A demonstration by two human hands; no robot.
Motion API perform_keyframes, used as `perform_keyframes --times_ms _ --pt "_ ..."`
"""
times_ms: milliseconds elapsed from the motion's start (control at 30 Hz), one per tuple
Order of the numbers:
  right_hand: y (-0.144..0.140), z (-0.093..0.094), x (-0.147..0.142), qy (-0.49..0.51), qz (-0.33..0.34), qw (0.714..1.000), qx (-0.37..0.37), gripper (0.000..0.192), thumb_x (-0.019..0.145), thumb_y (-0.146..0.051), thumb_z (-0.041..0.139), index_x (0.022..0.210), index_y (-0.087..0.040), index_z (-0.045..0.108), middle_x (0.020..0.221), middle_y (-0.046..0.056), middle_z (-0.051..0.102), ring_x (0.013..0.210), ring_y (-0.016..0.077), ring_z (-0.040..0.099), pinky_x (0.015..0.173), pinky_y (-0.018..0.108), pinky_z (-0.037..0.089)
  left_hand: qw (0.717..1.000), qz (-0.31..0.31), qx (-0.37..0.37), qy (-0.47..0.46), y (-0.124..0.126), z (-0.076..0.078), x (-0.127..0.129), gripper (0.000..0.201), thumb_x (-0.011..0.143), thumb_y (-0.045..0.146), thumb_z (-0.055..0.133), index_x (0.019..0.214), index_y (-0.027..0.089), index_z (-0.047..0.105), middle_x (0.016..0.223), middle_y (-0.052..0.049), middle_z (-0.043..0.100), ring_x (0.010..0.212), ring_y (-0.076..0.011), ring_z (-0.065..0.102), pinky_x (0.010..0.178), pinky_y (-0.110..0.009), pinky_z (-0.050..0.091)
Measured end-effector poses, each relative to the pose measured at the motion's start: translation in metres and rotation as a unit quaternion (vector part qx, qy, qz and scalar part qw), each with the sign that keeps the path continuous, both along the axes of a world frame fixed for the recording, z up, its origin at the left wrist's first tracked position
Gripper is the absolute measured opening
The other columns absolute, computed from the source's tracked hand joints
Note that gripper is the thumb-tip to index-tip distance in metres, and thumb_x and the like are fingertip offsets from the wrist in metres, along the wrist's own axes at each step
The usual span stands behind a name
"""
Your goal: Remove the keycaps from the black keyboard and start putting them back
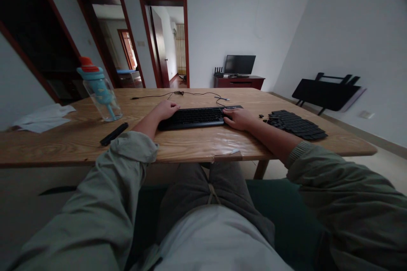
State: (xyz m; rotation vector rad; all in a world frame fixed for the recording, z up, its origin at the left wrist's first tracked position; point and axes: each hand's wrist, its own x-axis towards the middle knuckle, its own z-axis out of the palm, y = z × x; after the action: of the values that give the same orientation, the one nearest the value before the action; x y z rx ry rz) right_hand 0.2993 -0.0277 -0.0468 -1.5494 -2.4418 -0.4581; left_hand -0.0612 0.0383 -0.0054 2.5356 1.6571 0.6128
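White walls fill the upper half of the frame, with 2 open doorways in dark red frames at upper left centre and a low red cabinet (239, 81) carrying a dark screen (240, 64) against the far wall at centre. Below them a wooden table (190, 144) runs across the middle of the frame, its near edge crossing at about mid height. At right, a folded black table (326, 93) leans against the wall beyond the wooden one. Both sleeves, grey-green, rise from the lower corners toward the middle. A black keyboard (195, 117) lies flat at the centre of the table, its cable (190, 93) looping away behind it. On the table to its right, just beyond the hand, sits a spread of black keycaps (295, 124), with a few loose ones near its left edge. A clear bottle (101, 91) with a teal and red lid stands upright at the left, white paper (43, 117) lying further left, and a slim black bar (113, 134) rests near the bottle's base, toward the viewer. The left hand (165, 110) lies palm down, fingers loosely curled, on the keyboard's left end. The right hand (239, 118) rests over the keyboard's right end, fingers curved down on it; whether either hand pinches anything I cannot tell.
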Motion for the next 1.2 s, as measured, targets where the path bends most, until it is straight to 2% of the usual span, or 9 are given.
perform_keyframes --times_ms 233,433,567,700,867,1200 --pt "-0.002 -0.001 -0.002 -0.001 -0.028 1.0 -0.01 0.059 0.098 -0.042 0.036 0.148 -0.016 0.052 0.146 0.011 0.057 0.126 0.0285 0.06 0.107 0.039 0.045 1.0 0.005 -0.002 0.0 0.003 -0.005 0.002 0.046 0.091 0.047 0.05 0.106 0.016 0.08 0.093 -0.01 0.077 0.083 -0.0223 0.065 0.075 -0.031 0.045" --pt "-0.004 -0.002 -0.004 -0.001 -0.046 0.999 -0.01 0.055 0.098 -0.041 0.035 0.142 -0.019 0.059 0.133 0.01 0.067 0.117 0.0276 0.065 0.1 0.037 0.047 1.0 0.0 -0.008 -0.006 0.004 -0.005 0.006 0.041 0.09 0.044 0.052 0.1 0.017 0.081 0.091 -0.008 0.077 0.082 -0.0227 0.065 0.074 -0.031 0.045" --pt "-0.006 0.0 0.005 0.047 -0.026 0.998 0.038 0.055 0.095 -0.039 0.043 0.143 -0.018 0.058 0.136 0.01 0.066 0.122 0.0276 0.061 0.104 0.037 0.044 0.999 -0.008 0.031 -0.041 0.005 -0.004 0.0 0.043 0.091 0.044 0.049 0.101 0.015 0.08 0.099 -0.011 0.078 0.087 -0.0242 0.067 0.076 -0.032 0.046" --pt "-0.006 0.001 0.018 0.076 -0.018 0.994 0.075 0.056 0.091 -0.039 0.048 0.14 -0.014 0.06 0.137 0.011 0.065 0.12 0.03 0.058 0.107 0.041 0.042 0.999 -0.006 0.013 -0.04 0.004 -0.003 -0.004 0.041 0.091 0.04 0.05 0.104 0.014 0.079 0.104 -0.014 0.078 0.088 -0.0247 0.068 0.079 -0.032 0.047" --pt "-0.001 0.0 0.02 0.071 -0.002 0.996 0.062 0.05 0.089 -0.04 0.051 0.13 -0.018 0.069 0.143 0.01 0.06 0.121 0.0304 0.054 0.11 0.045 0.038 0.999 -0.002 -0.011 -0.052 0.0 -0.001 -0.004 0.038 0.09 0.037 0.054 0.105 0.014 0.08 0.105 -0.014 0.078 0.089 -0.0251 0.07 0.081 -0.032 0.048" --pt "-0.001 0.0 0.012 0.054 0.019 0.998 0.021 0.05 0.089 -0.039 0.051 0.13 -0.016 0.068 0.139 0.01 0.063 0.122 0.0287 0.055 0.111 0.042 0.038 0.998 0.007 -0.013 -0.056 0.004 -0.004 -0.006 0.039 0.09 0.04 0.052 0.106 0.016 0.079 0.106 -0.012 0.078 0.094 -0.0252 0.07 0.083 -0.031 0.05"
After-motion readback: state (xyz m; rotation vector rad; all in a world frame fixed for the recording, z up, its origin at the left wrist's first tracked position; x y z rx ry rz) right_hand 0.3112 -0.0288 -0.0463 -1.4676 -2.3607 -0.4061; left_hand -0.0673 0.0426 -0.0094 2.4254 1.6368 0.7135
